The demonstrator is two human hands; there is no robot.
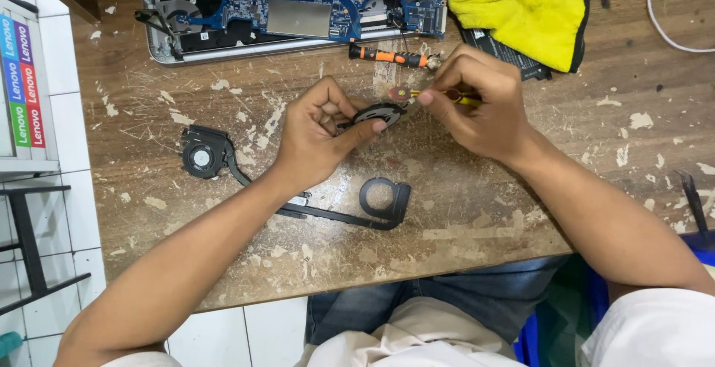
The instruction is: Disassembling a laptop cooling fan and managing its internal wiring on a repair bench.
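My left hand (316,132) pinches a small round black fan part (376,114) over the worn wooden table (477,203). My right hand (480,99) grips a small tool with a yellow handle (465,99), its reddish tip touching the fan part's upper edge. Below the hands lies a black heat pipe assembly with an empty ring housing (381,199) at its right end and a fan (202,155) at its left end.
An opened laptop with its blue circuit board (298,2) exposed lies at the table's far edge. An orange-and-black screwdriver (391,57) rests in front of it. A yellow cloth (521,6) covers a black part at the top right. A white cable (670,32) curls at the far right.
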